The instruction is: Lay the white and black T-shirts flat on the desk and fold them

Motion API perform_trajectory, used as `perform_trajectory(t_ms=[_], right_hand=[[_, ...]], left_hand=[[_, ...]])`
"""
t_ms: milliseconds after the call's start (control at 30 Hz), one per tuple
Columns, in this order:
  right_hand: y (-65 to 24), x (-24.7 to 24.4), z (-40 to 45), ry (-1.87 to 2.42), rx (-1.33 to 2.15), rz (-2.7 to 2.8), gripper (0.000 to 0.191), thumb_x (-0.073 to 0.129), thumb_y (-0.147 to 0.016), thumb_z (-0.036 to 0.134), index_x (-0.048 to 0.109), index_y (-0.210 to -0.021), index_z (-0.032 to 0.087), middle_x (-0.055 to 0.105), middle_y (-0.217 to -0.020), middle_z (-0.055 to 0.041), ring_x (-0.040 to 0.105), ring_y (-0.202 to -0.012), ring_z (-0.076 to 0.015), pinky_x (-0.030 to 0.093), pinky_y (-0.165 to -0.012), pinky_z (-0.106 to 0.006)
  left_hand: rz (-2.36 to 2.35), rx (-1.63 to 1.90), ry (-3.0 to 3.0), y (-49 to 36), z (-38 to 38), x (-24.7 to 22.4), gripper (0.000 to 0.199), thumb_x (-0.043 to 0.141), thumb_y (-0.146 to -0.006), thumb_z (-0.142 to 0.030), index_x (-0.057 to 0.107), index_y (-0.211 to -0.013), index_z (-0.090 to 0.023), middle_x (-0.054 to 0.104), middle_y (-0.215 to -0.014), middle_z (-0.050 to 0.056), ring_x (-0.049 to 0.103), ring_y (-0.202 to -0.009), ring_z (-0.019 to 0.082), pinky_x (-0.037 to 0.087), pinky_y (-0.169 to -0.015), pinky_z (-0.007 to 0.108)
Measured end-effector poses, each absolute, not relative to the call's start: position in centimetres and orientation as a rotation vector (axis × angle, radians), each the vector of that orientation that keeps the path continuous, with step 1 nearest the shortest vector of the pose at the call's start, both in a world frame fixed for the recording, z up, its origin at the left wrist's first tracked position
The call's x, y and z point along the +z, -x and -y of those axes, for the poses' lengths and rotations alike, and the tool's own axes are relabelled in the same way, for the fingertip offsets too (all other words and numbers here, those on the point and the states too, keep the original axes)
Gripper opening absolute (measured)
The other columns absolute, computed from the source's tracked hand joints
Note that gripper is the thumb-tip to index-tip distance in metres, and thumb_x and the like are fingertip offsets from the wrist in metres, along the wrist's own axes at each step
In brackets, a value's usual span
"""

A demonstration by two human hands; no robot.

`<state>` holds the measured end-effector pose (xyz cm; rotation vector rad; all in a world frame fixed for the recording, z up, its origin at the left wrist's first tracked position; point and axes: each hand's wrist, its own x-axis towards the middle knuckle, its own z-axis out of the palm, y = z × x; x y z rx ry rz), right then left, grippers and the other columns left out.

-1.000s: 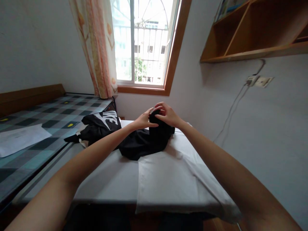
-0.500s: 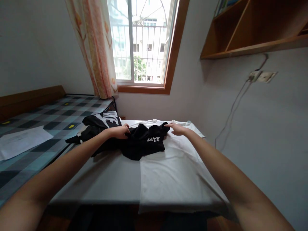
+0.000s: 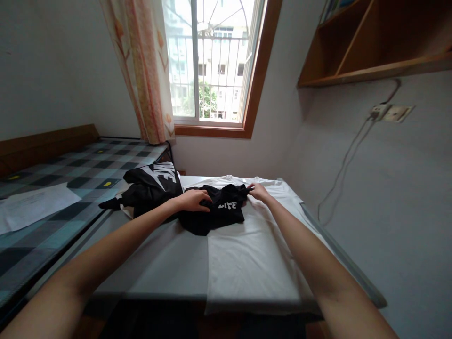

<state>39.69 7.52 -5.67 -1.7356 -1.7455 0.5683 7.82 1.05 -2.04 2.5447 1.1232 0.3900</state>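
A crumpled black garment (image 3: 212,219) with white lettering lies partly on a spread white shirt (image 3: 254,254). My left hand (image 3: 194,200) rests over the upper left of the black garment, its thumb and fingers apart. At the garment's upper right corner, the fingers of my right hand (image 3: 259,192) are closed on the edge of the cloth. Left of my left hand sits a bunched black piece of clothing (image 3: 151,186) with large white letters. How the black garment is folded inside cannot be made out.
The clothes lie on a pale table (image 3: 151,268). On the left stands a bed with a checked cover (image 3: 81,165), bearing white papers (image 3: 38,207). A window (image 3: 212,70) with a curtain (image 3: 141,70) is ahead. A wooden shelf (image 3: 353,52) and a socket with a cable (image 3: 381,113) are at right.
My left hand has moved right along the black garment, and its thumb and fingers have spread. My right hand's outstretched finger has drawn in, pinching the garment's corner. The view has shifted slightly.
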Motion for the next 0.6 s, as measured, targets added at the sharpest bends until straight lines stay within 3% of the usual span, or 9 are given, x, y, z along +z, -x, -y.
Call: perform_trajectory(t_ms=[100, 167, 267, 400, 467, 533, 600], right_hand=[[-40.0, -4.9, -7.7, 1.643, 0.579, 1.643, 0.012, 0.061, -0.062, 0.018, 0.056, -0.073, 0.019, 0.061, -0.068, -0.0015, 0.058, -0.069, -0.0162, 0.045, -0.068, -0.028], [-40.2, -3.9, -7.7, 1.573, 0.577, 1.591, 0.017, 0.056, -0.066, 0.022, 0.053, -0.083, 0.020, 0.059, -0.072, 0.0000, 0.054, -0.068, -0.0142, 0.044, -0.066, -0.027], [-40.0, -1.8, -7.5, 1.405, 0.630, 1.534, 0.025, 0.050, -0.067, 0.023, 0.047, -0.092, 0.021, 0.053, -0.072, 0.0031, 0.049, -0.065, -0.0126, 0.042, -0.063, -0.026], [-37.9, 1.0, -6.6, 1.173, 0.664, 1.583, 0.028, 0.046, -0.067, 0.018, 0.041, -0.094, 0.024, 0.045, -0.074, 0.0043, 0.046, -0.067, -0.0124, 0.042, -0.065, -0.026], [-36.2, 2.4, -6.0, 1.103, 0.611, 1.615, 0.031, 0.045, -0.069, 0.016, 0.039, -0.098, 0.025, 0.045, -0.079, 0.0029, 0.047, -0.071, -0.0132, 0.045, -0.068, -0.028], [-34.3, 3.6, -5.3, 1.037, 0.538, 1.609, 0.034, 0.043, -0.072, 0.014, 0.037, -0.104, 0.026, 0.047, -0.087, 0.0006, 0.049, -0.078, -0.0144, 0.047, -0.074, -0.031], [-32.8, 4.7, -4.8, 0.983, 0.473, 1.591, 0.038, 0.041, -0.076, 0.013, 0.035, -0.111, 0.026, 0.047, -0.095, -0.0019, 0.050, -0.085, -0.0157, 0.048, -0.080, -0.034]], left_hand=[[-1.132, 0.457, -2.465, -6.7, -1.2, -1.2, 0.029, 0.057, -0.089, -0.043, 0.067, -0.099, -0.017, 0.068, -0.095, 0.005, 0.064, -0.082, 0.019, 0.054, -0.072, 0.032], [-1.169, 0.679, -2.299, -5.2, -1.6, 0.0, 0.030, 0.058, -0.085, -0.045, 0.066, -0.086, -0.016, 0.065, -0.072, 0.002, 0.061, -0.059, 0.015, 0.050, -0.056, 0.027], [-1.240, 1.096, -2.027, -2.5, -2.2, 1.9, 0.030, 0.056, -0.084, -0.044, 0.060, -0.078, -0.016, 0.059, -0.063, -0.001, 0.054, -0.046, 0.010, 0.043, -0.048, 0.024], [-1.253, 1.038, -2.067, -1.0, -1.8, 2.6, 0.030, 0.062, -0.080, -0.046, 0.060, -0.076, -0.016, 0.063, -0.070, 0.001, 0.062, -0.061, 0.014, 0.048, -0.058, 0.024], [-1.198, 0.851, -2.115, -1.8, -1.0, 1.7, 0.037, 0.065, -0.077, -0.050, 0.064, -0.091, -0.016, 0.068, -0.085, 0.004, 0.066, -0.076, 0.018, 0.051, -0.065, 0.026], [-1.124, 0.632, -2.176, -3.3, 0.1, 0.2, 0.054, 0.067, -0.074, -0.052, 0.061, -0.114, -0.016, 0.067, -0.104, 0.008, 0.066, -0.091, 0.021, 0.053, -0.074, 0.029], [-1.094, 0.491, -2.289, -4.9, 1.0, -1.3, 0.068, 0.073, -0.067, -0.052, 0.057, -0.124, -0.018, 0.064, -0.116, 0.010, 0.063, -0.098, 0.023, 0.052, -0.082, 0.032]])
